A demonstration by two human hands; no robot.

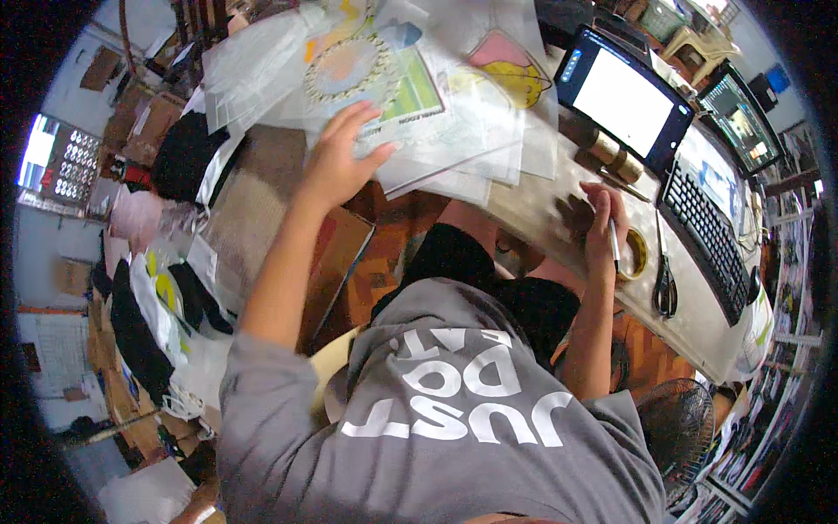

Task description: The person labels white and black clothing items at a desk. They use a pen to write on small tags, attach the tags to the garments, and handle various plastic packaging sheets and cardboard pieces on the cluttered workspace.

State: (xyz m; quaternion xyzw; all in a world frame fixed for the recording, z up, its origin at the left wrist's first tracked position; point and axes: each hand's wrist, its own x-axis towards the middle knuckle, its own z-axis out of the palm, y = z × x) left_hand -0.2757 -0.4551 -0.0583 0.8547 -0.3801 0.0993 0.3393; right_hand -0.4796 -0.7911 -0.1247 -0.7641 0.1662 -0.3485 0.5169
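Note:
My left hand [343,159] is stretched out over the near edge of a pile of thin translucent sheets [489,162], its fingers apart. A printed sheet with a green picture [417,86] lies by its fingertips, and a pink-and-yellow drawing [511,65] shows farther right. Whether the fingers press on the sheets I cannot tell. At the table's near edge, my right hand [604,214] is closed around a slim white pen [614,247], which points down toward me. Beside that hand lies a roll of brown tape [639,255].
Past my right hand stand a tablet [621,103] with a white screen and a black keyboard [711,240]. Black-handled scissors [665,288] lie near the table [690,336] edge. A fan [674,428] stands at lower right. Clothes and bags [148,306] are heaped at left.

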